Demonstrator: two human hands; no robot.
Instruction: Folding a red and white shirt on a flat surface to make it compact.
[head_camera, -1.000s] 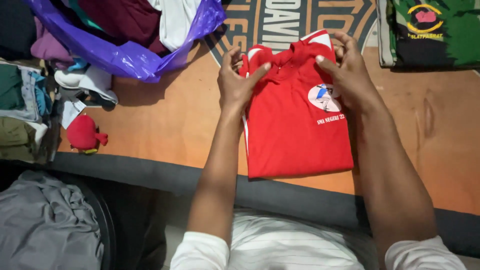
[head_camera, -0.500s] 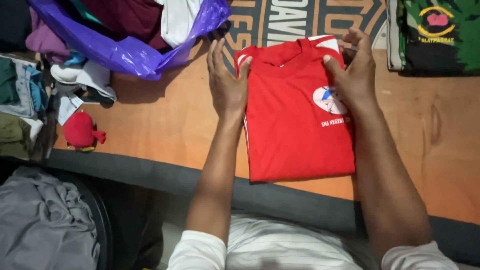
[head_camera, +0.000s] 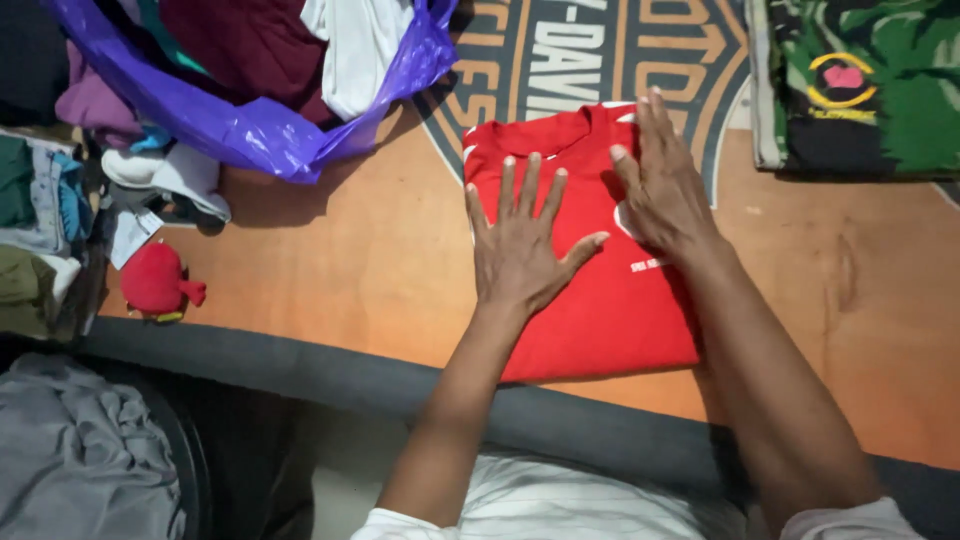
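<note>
A folded red shirt (head_camera: 600, 310) lies flat on the orange surface (head_camera: 340, 270) in front of me. My left hand (head_camera: 520, 245) rests palm down on its left half, fingers spread. On the shirt's right half, over a small chest print, my right hand (head_camera: 665, 190) lies flat with the fingers together. Neither hand grips anything.
A purple plastic bag (head_camera: 250, 125) full of clothes sits at the upper left. A folded green camouflage garment (head_camera: 870, 90) lies at the upper right. A small red plush toy (head_camera: 155, 282) and stacked clothes (head_camera: 35, 220) are at the left. Grey cloth (head_camera: 80, 460) lies at the lower left.
Both hands let go of the shirt's collar area and came down flat onto the folded shirt, pressing on it. The shirt now lies flat.
</note>
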